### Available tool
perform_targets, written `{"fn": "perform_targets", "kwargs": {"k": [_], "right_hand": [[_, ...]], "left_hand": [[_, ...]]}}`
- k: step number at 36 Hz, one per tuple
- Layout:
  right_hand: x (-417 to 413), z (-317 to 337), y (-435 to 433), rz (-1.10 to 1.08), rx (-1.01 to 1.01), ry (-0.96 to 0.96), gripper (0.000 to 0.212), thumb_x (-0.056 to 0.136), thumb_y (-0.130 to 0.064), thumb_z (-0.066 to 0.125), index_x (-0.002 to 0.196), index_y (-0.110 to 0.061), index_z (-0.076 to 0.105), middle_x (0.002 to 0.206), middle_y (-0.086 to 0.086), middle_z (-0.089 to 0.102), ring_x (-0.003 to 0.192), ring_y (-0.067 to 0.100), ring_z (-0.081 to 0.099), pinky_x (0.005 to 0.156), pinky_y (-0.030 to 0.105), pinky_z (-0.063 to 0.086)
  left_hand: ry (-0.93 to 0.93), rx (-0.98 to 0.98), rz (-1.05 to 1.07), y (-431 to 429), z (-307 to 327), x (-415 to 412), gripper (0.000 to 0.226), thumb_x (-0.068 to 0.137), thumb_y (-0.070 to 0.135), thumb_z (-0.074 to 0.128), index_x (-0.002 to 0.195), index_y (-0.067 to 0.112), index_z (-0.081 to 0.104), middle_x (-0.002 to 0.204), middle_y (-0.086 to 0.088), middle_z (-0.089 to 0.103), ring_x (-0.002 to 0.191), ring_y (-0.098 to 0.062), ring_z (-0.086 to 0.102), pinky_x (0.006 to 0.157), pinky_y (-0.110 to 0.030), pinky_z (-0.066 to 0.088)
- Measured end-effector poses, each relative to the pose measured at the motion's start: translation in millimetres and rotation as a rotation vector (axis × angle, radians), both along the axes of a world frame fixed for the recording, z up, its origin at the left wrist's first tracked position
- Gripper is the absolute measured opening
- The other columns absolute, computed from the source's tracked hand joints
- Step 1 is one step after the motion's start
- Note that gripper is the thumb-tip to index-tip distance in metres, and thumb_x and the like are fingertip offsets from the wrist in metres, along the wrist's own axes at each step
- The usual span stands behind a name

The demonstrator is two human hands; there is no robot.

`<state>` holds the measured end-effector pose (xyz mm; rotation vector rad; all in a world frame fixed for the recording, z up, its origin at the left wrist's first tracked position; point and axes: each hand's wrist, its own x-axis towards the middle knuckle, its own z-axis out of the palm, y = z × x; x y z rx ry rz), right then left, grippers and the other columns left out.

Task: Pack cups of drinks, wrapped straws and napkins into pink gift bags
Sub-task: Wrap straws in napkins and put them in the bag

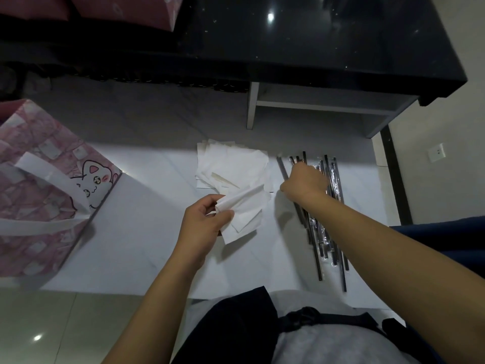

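Left hand (204,222) palm-up, fingers curled, pinches a napkin (244,211) just in front of the napkin pile (236,164) on the floor sheet (147,232). Right hand (304,182) reaches forward, knuckles up, onto the straws (328,232); grip hidden, can't tell. Pink bag (39,193) stands far left.

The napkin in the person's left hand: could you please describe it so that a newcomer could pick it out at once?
On the white sheet on the floor before the black table, a stack of napkins lies mid-sheet. Just nearer the person, the left hand pinches a napkin; unlike the flat ones in the stack, it is lifted and creased.
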<state>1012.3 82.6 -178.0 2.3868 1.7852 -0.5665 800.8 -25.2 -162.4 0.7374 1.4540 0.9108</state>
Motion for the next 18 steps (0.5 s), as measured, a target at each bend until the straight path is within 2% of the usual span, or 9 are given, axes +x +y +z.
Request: {"fn": "perform_targets", "kwargs": {"k": [3, 6, 10, 12, 14, 18], "right_hand": [[11.1, 10.1, -4.0, -0.082, 0.02, 0.184, 0.016, 0.077, -0.017, 0.068, 0.066, -0.012, 0.058, 0.062, 0.002, 0.058, 0.057, 0.02, 0.055, 0.053, 0.023, 0.035], [26.4, 32.0, -16.0, -0.181, 0.074, 0.595, 0.009, 0.077, -0.014, 0.074, 0.068, -0.013, 0.071, 0.066, -0.001, 0.066, 0.063, 0.019, 0.06, 0.059, 0.024, 0.041], [40.8, 71.1, -44.4, -0.124, -0.048, 1.056, 0.01, 0.069, -0.007, 0.084, 0.073, -0.013, 0.077, 0.092, 0.001, 0.073, 0.086, 0.015, 0.066, 0.083, 0.029, 0.044], [43.4, 83.6, -57.0, -0.062, -0.144, 1.174, 0.012, 0.067, -0.008, 0.082, 0.078, -0.008, 0.077, 0.121, -0.003, 0.068, 0.114, 0.006, 0.062, 0.099, 0.031, 0.042], [41.8, 91.0, -66.7, -0.003, -0.194, 1.238, 0.01, 0.071, -0.004, 0.079, 0.081, -0.006, 0.077, 0.141, -0.004, 0.056, 0.13, 0.005, 0.051, 0.107, 0.033, 0.037], [30.9, 96.5, -76.5, 0.072, -0.247, 1.32, 0.01, 0.07, -0.009, 0.079, 0.074, -0.018, 0.077, 0.147, -0.005, 0.051, 0.135, 0.006, 0.045, 0.104, 0.025, 0.038]], "left_hand": [[0.004, 0.01, -0.001, -0.3, 2.3, 0.2, 0.032, 0.087, 0.002, 0.07, 0.09, 0.033, 0.076, 0.092, 0.007, 0.077, 0.08, -0.012, 0.074, 0.067, -0.029, 0.06], [0.006, 0.004, 0.003, -1.1, 4.1, 0.8, 0.029, 0.086, 0.002, 0.07, 0.093, 0.03, 0.076, 0.092, 0.007, 0.077, 0.082, -0.014, 0.074, 0.069, -0.032, 0.061], [-0.021, -0.001, -0.034, -1.3, 8.3, 5.4, 0.033, 0.087, 0.0, 0.068, 0.091, 0.031, 0.077, 0.093, 0.002, 0.077, 0.081, -0.017, 0.074, 0.068, -0.032, 0.06], [-0.051, -0.002, -0.091, -0.5, 11.5, 8.5, 0.035, 0.087, -0.001, 0.067, 0.093, 0.032, 0.078, 0.094, 0.001, 0.077, 0.082, -0.019, 0.075, 0.069, -0.033, 0.06], [-0.096, -0.004, -0.165, 1.0, 15.8, 12.4, 0.033, 0.087, 0.0, 0.068, 0.097, 0.03, 0.078, 0.098, -0.002, 0.077, 0.086, -0.022, 0.075, 0.071, -0.035, 0.06], [-0.222, -0.016, -0.245, 4.6, 24.7, 23.0, 0.028, 0.086, 0.001, 0.069, 0.105, 0.021, 0.076, 0.106, -0.01, 0.076, 0.093, -0.024, 0.073, 0.077, -0.032, 0.06]]}}
